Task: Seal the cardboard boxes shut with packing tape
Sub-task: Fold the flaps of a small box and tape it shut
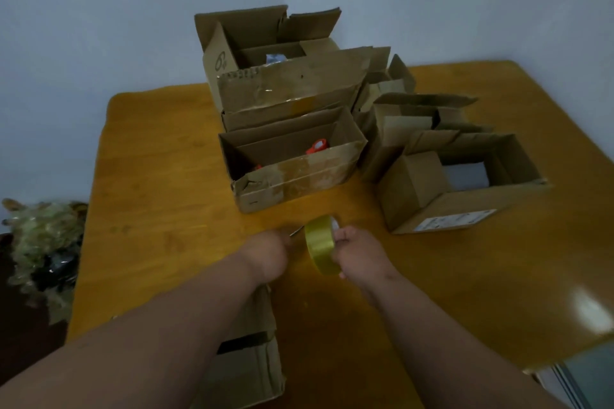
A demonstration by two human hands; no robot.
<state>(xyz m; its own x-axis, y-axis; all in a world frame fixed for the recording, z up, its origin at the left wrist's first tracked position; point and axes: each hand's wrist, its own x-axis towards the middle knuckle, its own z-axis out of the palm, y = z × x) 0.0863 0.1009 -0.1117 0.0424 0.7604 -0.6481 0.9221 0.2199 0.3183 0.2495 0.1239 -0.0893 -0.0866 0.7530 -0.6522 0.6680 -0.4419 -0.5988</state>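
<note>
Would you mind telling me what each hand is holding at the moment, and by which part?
The right hand grips the yellow tape roll by its side. The left hand seems to pinch something thin beside it, unclear what.

A glossy orange-brown wooden table with rounded corners (pixel 159 176) stands before me, pushed against a plain pale grey-blue wall (pixel 99 26) that fills the upper half of my view. A soft patch of white light (pixel 594 310) glares on the tabletop near its right edge. To my left, beside the table, a blurred heap of crumpled clear plastic wrapping (pixel 43 242) lies on a dark floor (pixel 20 342). At the lower right, a pale metal frame (pixel 569 382) shows below the table's edge.
</note>
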